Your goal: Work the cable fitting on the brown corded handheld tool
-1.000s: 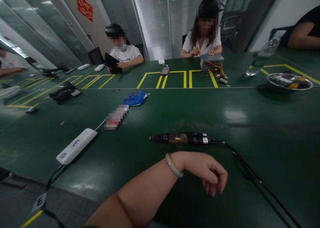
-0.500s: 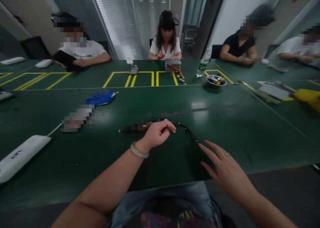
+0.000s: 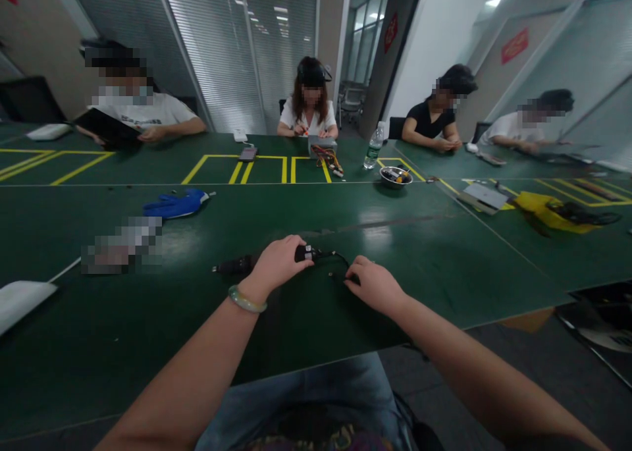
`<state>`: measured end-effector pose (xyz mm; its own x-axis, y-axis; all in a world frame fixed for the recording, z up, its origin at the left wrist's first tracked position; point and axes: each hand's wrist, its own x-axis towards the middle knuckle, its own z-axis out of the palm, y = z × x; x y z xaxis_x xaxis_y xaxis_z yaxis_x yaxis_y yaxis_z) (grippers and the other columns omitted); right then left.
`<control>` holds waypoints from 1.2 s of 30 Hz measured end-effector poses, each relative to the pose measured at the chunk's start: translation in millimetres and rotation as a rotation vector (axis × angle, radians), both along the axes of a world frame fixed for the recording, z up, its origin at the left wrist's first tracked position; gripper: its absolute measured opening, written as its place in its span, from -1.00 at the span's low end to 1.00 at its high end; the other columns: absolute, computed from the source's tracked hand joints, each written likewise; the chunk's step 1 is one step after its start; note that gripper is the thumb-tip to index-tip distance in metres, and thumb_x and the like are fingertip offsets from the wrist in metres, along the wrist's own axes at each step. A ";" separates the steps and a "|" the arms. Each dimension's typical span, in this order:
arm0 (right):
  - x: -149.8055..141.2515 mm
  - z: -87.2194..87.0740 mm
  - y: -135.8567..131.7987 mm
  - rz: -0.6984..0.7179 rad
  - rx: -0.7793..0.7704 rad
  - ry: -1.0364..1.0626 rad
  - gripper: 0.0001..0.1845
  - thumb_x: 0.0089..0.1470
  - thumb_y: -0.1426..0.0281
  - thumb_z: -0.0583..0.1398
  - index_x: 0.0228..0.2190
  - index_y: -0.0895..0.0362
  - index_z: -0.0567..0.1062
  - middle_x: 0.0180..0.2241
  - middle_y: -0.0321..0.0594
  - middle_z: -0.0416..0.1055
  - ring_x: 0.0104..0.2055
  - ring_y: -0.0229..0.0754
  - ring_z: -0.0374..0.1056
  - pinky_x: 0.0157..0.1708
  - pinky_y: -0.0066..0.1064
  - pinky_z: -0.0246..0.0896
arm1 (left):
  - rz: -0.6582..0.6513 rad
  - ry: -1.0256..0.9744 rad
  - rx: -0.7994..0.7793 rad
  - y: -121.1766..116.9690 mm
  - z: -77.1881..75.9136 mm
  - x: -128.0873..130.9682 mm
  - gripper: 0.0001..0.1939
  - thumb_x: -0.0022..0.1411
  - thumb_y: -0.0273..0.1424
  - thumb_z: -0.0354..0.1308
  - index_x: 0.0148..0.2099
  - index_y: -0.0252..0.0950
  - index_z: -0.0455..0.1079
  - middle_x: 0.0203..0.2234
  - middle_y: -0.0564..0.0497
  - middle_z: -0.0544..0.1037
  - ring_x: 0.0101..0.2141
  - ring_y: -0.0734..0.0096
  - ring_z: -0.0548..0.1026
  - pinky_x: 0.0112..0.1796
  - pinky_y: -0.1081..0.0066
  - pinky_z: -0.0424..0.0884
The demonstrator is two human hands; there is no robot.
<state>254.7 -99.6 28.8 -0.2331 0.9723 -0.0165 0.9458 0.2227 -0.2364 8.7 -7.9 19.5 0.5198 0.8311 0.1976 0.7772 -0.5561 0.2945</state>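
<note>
The left hand (image 3: 279, 263) is clamped around the black corded power tool (image 3: 237, 264), fingers closed over its body, out near the front edge of the green desk (image 3: 444, 253)! The right hand (image 3: 375, 285) sits just beside it, fingers curled onto the thin black cord (image 3: 336, 260), and a blue glove (image 3: 175, 205) lies farther up the desk.

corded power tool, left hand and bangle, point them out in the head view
Corded power tool (image 3: 236, 265), head view, on its black front end beyond the left hand
Left hand (image 3: 279, 263), head view, on the back of the hand
Pale green bangle (image 3: 245, 299), head view, on the band at the left wrist
</note>
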 end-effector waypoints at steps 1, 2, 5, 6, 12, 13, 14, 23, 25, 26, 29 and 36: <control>-0.2 1.3 -0.5 0.049 -0.044 0.047 -0.83 0.17 0.28 0.19 -0.32 0.07 0.57 -0.22 -0.21 0.43 -0.27 -0.20 0.38 -0.24 -0.40 0.21 | -0.018 0.015 -0.025 -2.2 3.1 -1.1 -0.55 0.14 -0.04 0.23 -0.06 -0.23 0.34 -0.14 -0.05 0.51 -0.22 0.21 0.50 -0.23 0.29 0.38; 0.1 2.8 -0.8 0.098 -0.094 0.096 -0.83 0.16 0.27 0.21 -0.34 0.06 0.57 -0.26 -0.24 0.45 -0.29 -0.21 0.38 -0.27 -0.41 0.20 | -0.041 0.030 -0.049 -4.8 5.5 -1.7 -0.54 0.11 -0.03 0.25 -0.08 -0.22 0.33 -0.16 -0.03 0.51 -0.27 0.23 0.50 -0.28 0.31 0.37; 2.7 4.8 1.7 0.162 -0.276 0.261 -0.82 0.14 0.24 0.22 -0.36 0.07 0.57 -0.38 -0.30 0.49 -0.34 -0.24 0.38 -0.35 -0.45 0.17 | -0.127 0.066 -0.080 -13.4 6.9 0.5 -0.50 0.06 -0.04 0.29 -0.04 -0.18 0.30 -0.18 0.01 0.51 -0.28 0.23 0.50 -0.32 0.34 0.36; 3.6 3.9 4.0 0.148 -0.348 0.332 -0.81 0.14 0.23 0.22 -0.34 0.09 0.55 -0.39 -0.30 0.50 -0.38 -0.26 0.37 -0.39 -0.47 0.17 | -0.154 0.073 -0.070 -16.0 5.8 2.5 -0.48 0.06 -0.06 0.30 -0.01 -0.17 0.29 -0.17 0.00 0.51 -0.23 0.22 0.50 -0.28 0.33 0.37; -4.2 -13.5 24.9 0.087 -0.559 0.786 -0.68 0.12 0.14 0.21 -0.30 0.18 0.42 -0.47 -0.31 0.45 -0.61 -0.41 0.16 -0.60 -0.55 0.03 | -0.232 0.045 0.039 -21.6 -2.2 12.9 -0.61 0.21 -0.19 0.20 0.06 -0.17 0.34 -0.12 -0.06 0.49 -0.07 0.20 0.44 -0.09 0.30 0.34; -9.2 -16.2 28.2 0.094 -0.548 0.836 -0.66 0.12 0.13 0.21 -0.31 0.18 0.41 -0.48 -0.32 0.43 -0.62 -0.42 0.14 -0.61 -0.56 0.01 | -0.230 0.030 0.047 -20.6 -2.9 13.3 -0.66 0.23 -0.21 0.18 0.03 -0.17 0.37 -0.14 -0.06 0.49 -0.09 0.21 0.44 -0.10 0.31 0.35; -15.1 -18.4 31.3 0.096 -0.536 0.874 -0.64 0.11 0.11 0.22 -0.30 0.17 0.40 -0.49 -0.33 0.42 -0.63 -0.42 0.14 -0.62 -0.57 0.01 | -0.227 0.016 0.057 -19.1 -3.6 13.3 -0.68 0.24 -0.22 0.17 0.01 -0.18 0.38 -0.16 -0.06 0.49 -0.10 0.22 0.44 -0.11 0.31 0.35; -48.7 -25.9 71.5 0.022 -0.271 0.929 -0.65 0.11 0.11 0.20 -0.29 0.16 0.40 -0.58 -0.37 0.38 -0.67 -0.37 0.16 -0.66 -0.55 0.00 | -0.161 0.045 0.095 7.0 -4.6 -6.5 -0.76 0.21 -0.24 0.14 -0.09 -0.17 0.40 -0.24 -0.03 0.49 -0.19 0.23 0.46 -0.21 0.34 0.37; -45.2 -31.3 77.0 -0.019 -0.183 0.887 -0.67 0.11 0.12 0.19 -0.30 0.15 0.41 -0.60 -0.38 0.36 -0.64 -0.35 0.18 -0.63 -0.54 0.02 | -0.129 0.053 0.095 11.1 -3.6 -12.5 -0.74 0.20 -0.23 0.14 -0.06 -0.15 0.39 -0.25 -0.01 0.49 -0.20 0.22 0.47 -0.23 0.33 0.37; -42.9 -34.5 78.1 -0.040 -0.140 0.862 -0.68 0.12 0.13 0.18 -0.31 0.15 0.42 -0.61 -0.39 0.34 -0.62 -0.34 0.19 -0.61 -0.53 0.03 | -0.114 0.058 0.100 11.4 -3.4 -13.6 -0.74 0.20 -0.25 0.14 -0.05 -0.15 0.38 -0.25 -0.01 0.49 -0.21 0.22 0.47 -0.24 0.32 0.37; -36.7 -43.1 77.4 -0.064 -0.065 0.778 -0.71 0.13 0.15 0.16 -0.33 0.13 0.43 -0.60 -0.40 0.32 -0.58 -0.31 0.22 -0.56 -0.51 0.04 | -0.063 0.063 0.133 5.7 -5.2 -7.5 -0.77 0.20 -0.35 0.11 -0.07 -0.18 0.37 -0.22 -0.03 0.49 -0.25 0.24 0.48 -0.26 0.30 0.36; -32.4 -46.0 76.6 -0.029 -0.085 0.684 -0.78 0.11 0.21 0.17 -0.38 0.12 0.44 -0.58 -0.40 0.32 -0.56 -0.32 0.19 -0.55 -0.50 0.00 | 0.047 0.023 0.098 -2.2 -13.2 10.9 -0.86 0.20 -0.43 0.06 -0.16 -0.26 0.35 -0.27 -0.07 0.49 -0.25 0.24 0.46 -0.22 0.28 0.36</control>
<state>222.3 -23.1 -17.2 -0.1922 0.9801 0.0490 0.5827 0.1542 -0.7979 19.6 -10.1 6.3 0.4860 0.8318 0.2680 0.8089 -0.5443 0.2224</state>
